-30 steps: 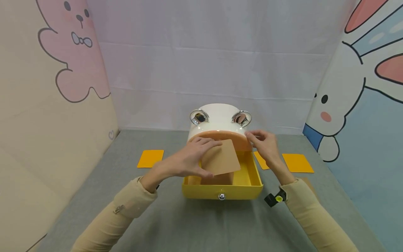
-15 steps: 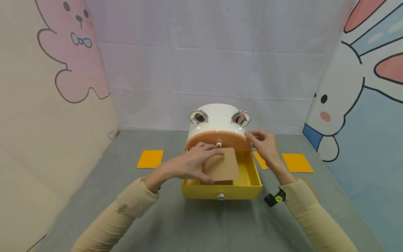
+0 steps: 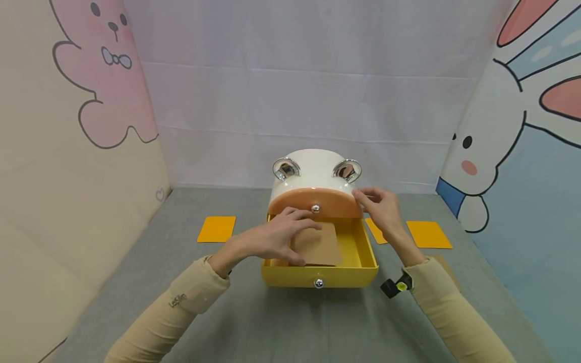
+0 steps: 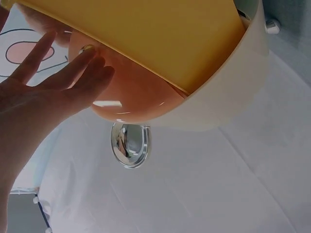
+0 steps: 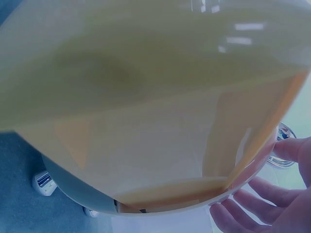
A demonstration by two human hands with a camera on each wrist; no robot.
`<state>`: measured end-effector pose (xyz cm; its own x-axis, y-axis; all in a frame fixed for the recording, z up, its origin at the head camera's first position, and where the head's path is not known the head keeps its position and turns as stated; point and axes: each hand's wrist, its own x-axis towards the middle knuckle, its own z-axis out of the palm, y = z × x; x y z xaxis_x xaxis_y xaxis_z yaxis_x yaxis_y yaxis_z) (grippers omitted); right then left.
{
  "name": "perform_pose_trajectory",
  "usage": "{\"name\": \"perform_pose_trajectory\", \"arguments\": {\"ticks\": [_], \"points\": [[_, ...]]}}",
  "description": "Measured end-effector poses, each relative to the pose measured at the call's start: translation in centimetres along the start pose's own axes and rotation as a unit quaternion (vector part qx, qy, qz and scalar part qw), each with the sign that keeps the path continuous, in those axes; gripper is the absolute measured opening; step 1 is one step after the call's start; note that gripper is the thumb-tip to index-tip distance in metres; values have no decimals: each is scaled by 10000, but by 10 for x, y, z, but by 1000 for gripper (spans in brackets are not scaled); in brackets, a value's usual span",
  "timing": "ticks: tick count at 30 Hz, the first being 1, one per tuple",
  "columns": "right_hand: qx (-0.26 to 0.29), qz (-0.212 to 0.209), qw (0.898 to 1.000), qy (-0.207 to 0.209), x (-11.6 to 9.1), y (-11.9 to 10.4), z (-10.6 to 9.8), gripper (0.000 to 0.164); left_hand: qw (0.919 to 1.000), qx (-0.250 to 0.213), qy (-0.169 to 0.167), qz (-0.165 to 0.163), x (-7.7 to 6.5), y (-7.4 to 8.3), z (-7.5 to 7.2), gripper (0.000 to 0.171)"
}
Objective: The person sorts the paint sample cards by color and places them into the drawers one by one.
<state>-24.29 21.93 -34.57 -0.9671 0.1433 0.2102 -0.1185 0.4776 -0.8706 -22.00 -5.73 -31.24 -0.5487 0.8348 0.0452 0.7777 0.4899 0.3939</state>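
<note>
A square brown card (image 3: 316, 244) lies low inside the pulled-out yellow drawer (image 3: 320, 276), near its left side. My left hand (image 3: 274, 237) reaches over the drawer's left wall and holds the card by its far and near edges, fingers at the far edge and thumb at the near one. My right hand (image 3: 381, 209) touches the right front rim of the white rounded box (image 3: 316, 169), beside its orange upper front (image 3: 299, 201). In the right wrist view my right hand's fingers (image 5: 265, 206) lie nearly straight along that rim. The left wrist view hides the card behind the drawer.
An orange square card (image 3: 217, 229) lies left of the box, and another orange card (image 3: 428, 235) lies at the right. A third orange card (image 3: 376, 232) is partly behind my right hand. One brown card (image 3: 445, 264) shows beside my right sleeve. The box has shiny handles (image 3: 286, 169).
My left hand has come down slightly with the brown card, which has gone from tilted above the drawer to low inside it. The orange front's knob has become visible. My right hand stays at the rim.
</note>
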Motion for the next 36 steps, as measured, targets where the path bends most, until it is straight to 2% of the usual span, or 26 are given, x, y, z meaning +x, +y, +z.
{"name": "perform_pose_trajectory", "arguments": {"ticks": [2,3,5,6,8,11,13,14,16,20,22,25,31,36], "points": [[-1,0,10000,1,0,0,0,52,9998,-30,191,31,-1,-3,1,62],[0,2,10000,-7,0,0,0,52,9992,-56,389,59,-1,-5,1,57],[-11,10,10000,-19,0,-1,-1,52,9950,-311,947,90,-1,-9,0,47],[-24,22,10000,-21,0,-1,-1,52,9902,-446,1320,90,-1,-11,-1,41],[-29,51,10000,-26,0,-1,-1,52,9743,-752,2125,15,0,-16,-4,31],[-42,46,10000,-22,0,-1,-2,52,9414,-1163,3149,-316,3,-23,-9,24],[-42,-6,10000,-18,0,-1,-3,52,9225,-1273,3581,-671,6,-28,-12,23],[-48,-51,10000,-25,0,0,-3,52,9158,-1300,3709,-833,8,-30,-13,24],[-32,-145,9999,-15,1,2,-6,51,9057,-1319,3860,-1154,12,-36,-13,24],[-129,-307,9994,34,2,12,-16,49,8974,-1336,3914,-1539,18,-47,-10,26],[-379,-361,9986,93,2,20,-23,47,8936,-1384,3932,-1665,21,-52,-8,27],[-1038,-429,9936,135,-1,35,-36,47,8881,-1500,3945,-1817,23,-57,-6,28],[-2349,-409,9712,-55,-16,70,-67,45,8852,-1612,3904,-1948,26,-61,-4,26],[-3087,95,9498,-502,-34,98,-92,56,8878,-1595,3889,-1876,28,-63,-3,25]]}}
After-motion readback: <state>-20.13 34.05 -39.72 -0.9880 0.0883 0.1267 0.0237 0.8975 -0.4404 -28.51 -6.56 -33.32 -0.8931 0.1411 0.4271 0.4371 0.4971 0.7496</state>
